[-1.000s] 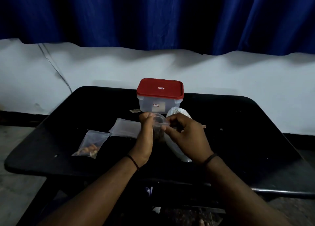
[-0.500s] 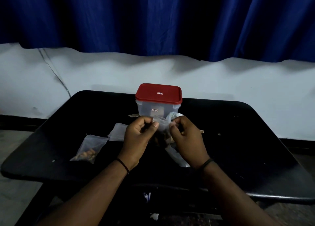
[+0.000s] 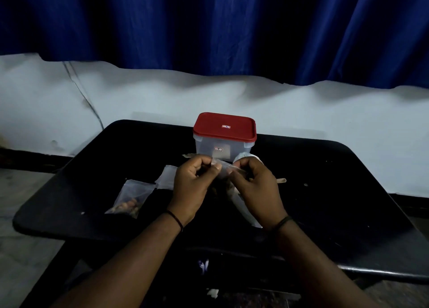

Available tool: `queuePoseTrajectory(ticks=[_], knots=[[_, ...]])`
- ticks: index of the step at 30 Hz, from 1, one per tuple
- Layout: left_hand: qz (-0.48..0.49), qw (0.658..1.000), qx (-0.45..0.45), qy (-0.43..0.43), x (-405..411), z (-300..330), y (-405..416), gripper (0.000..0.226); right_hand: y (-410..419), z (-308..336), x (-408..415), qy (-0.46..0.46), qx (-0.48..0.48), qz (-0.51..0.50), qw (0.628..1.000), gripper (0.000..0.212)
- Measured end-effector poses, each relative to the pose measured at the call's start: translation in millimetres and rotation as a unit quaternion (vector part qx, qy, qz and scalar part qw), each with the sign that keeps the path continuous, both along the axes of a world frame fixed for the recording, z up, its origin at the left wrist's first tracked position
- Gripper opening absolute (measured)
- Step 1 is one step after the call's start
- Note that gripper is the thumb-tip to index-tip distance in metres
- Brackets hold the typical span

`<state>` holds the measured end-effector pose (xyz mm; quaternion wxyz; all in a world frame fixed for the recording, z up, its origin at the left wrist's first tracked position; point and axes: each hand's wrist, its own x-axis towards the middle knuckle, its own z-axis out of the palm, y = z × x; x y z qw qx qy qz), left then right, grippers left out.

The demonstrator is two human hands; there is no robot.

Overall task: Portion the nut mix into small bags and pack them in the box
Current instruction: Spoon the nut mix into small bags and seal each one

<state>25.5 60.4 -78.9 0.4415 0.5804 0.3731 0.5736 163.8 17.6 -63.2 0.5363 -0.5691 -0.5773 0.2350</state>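
Observation:
Over the middle of the black table [image 3: 325,191], my left hand [image 3: 192,187] and my right hand [image 3: 257,189] both pinch the top edge of a small clear bag [image 3: 224,169] with nuts in its lower part. Its top strip stretches flat between my fingertips. Just behind it stands the clear plastic box [image 3: 224,145] with its red lid on. A filled small bag [image 3: 130,198] of nuts lies flat on the left. Several empty clear bags [image 3: 166,178] lie beside my left hand. A larger white bag [image 3: 243,205] lies partly hidden under my right hand.
A pale wooden stick end [image 3: 281,180] pokes out to the right of my right hand. Small crumbs dot the table's right side. A white wall and a blue curtain [image 3: 209,28] are behind the table. The floor lies to the left.
The bag's round open mouth has been pressed flat into a strip between my two hands. Both hands shifted slightly, with the fingertips closer together along the top edge.

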Motion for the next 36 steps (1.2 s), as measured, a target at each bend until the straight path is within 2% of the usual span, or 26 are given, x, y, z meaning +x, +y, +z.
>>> queuePoseTrajectory(ticks=[4, 16, 19, 23, 27, 36], knots=[[-0.011, 1.0, 0.012, 0.018, -1.8, -0.5, 1.8, 0.006, 3.2, -1.7, -2.9, -0.03, -0.002, -0.023, 0.999, 0.009], [-0.007, 1.0, -0.013, 0.02, -2.4, -0.7, 2.7, 0.005, 5.1, -0.2, -2.6, 0.056, -0.029, 0.007, 0.998, 0.013], [-0.005, 1.0, -0.023, 0.017, -1.9, -1.1, 2.7, 0.005, 5.9, -3.4, -1.4, -0.005, -0.014, -0.018, 1.0, 0.013], [0.006, 1.0, -0.018, 0.015, -2.3, -2.4, 4.5, 0.009, 3.8, -1.6, 1.0, -0.12, 0.052, -0.023, 0.991, 0.014], [0.0, 0.999, 0.005, 0.033, -2.5, -2.4, 4.4, 0.011, 5.4, -3.3, 2.1, -0.173, 0.074, -0.037, 0.982, 0.014], [-0.007, 0.999, -0.032, 0.018, -4.1, -4.1, 8.3, 0.011, 6.2, -3.6, -1.3, -0.071, 0.012, -0.018, 0.997, 0.012]])
